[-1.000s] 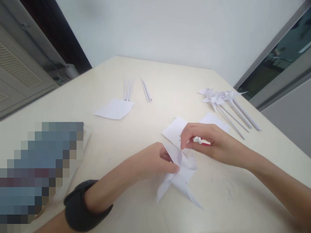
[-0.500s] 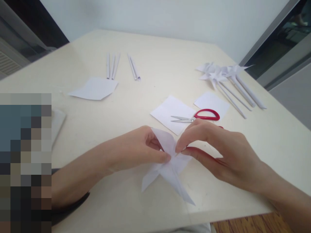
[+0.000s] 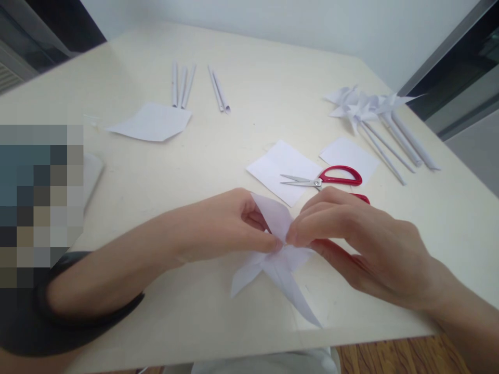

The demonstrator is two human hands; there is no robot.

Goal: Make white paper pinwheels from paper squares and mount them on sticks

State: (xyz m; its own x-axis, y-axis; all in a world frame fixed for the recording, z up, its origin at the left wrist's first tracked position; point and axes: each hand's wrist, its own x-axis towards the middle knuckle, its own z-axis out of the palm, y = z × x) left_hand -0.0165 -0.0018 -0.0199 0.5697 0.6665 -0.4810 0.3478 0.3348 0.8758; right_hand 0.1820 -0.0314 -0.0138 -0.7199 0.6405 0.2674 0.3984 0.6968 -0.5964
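At the near edge of the cream desk point(image 3: 218, 156): one white folded-paper pinwheel head point(image 3: 278, 259), lying flat, centre pinched. Left hand point(image 3: 222, 228), grip closed on a raised flap; right hand point(image 3: 351, 239), fingertips closed on the same centre. Behind: red-handled scissors point(image 3: 327, 180) on a white paper square point(image 3: 283, 169); finished white pinwheels point(image 3: 370, 111); rolled paper sticks point(image 3: 181, 83). Risk: flaps likely spring apart if either pinch slackens; thin paper may tear.
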